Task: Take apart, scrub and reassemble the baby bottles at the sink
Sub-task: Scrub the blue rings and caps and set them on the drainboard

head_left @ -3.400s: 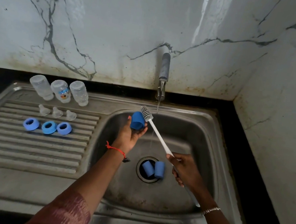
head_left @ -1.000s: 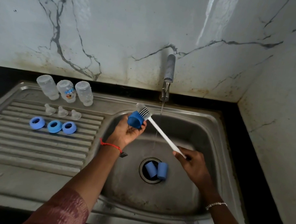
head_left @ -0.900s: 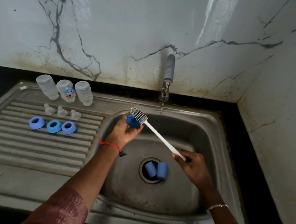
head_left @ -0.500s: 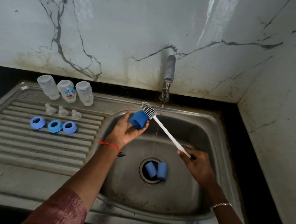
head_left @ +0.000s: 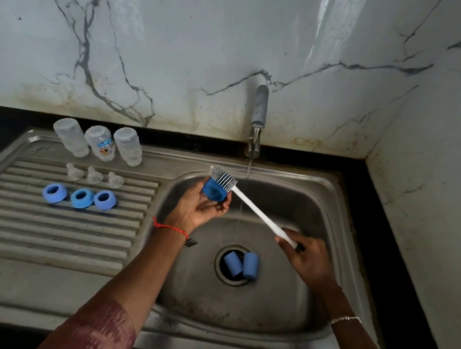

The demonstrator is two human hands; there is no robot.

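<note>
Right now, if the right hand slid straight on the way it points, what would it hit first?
Likely the blue cap in the left hand, along the brush; the water stream crosses that line, but its depth is unclear.

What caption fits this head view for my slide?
Left hand holds a blue cap over the sink; right hand scrubs it with a brush.

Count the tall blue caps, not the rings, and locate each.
3. One blue cap is held in the left hand, the brush against it. A second cap and a third cap lie side by side over the sink drain. An arm might hide another.
</note>
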